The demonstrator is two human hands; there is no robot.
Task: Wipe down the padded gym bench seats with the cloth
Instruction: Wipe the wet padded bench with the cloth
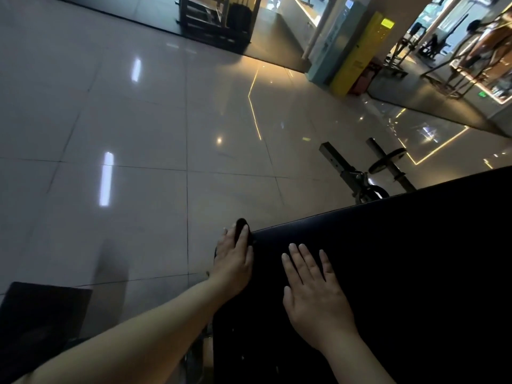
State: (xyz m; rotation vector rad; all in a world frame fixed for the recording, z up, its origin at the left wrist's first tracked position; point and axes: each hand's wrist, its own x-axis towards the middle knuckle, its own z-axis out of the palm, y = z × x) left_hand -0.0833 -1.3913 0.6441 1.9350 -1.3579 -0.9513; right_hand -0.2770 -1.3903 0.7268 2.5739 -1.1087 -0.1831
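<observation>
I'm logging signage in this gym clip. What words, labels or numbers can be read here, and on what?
None can be read.
Yellow cabinet: lit panel and lower label, too blurred.
Teal cabinet: print, too blurred.
Green sign at far right: too small.
Bench: no print shows.

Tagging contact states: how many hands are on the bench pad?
2. The left hand presses a dark cloth at the left corner of the bench pad; the right hand lies flat on it, alongside.
</observation>
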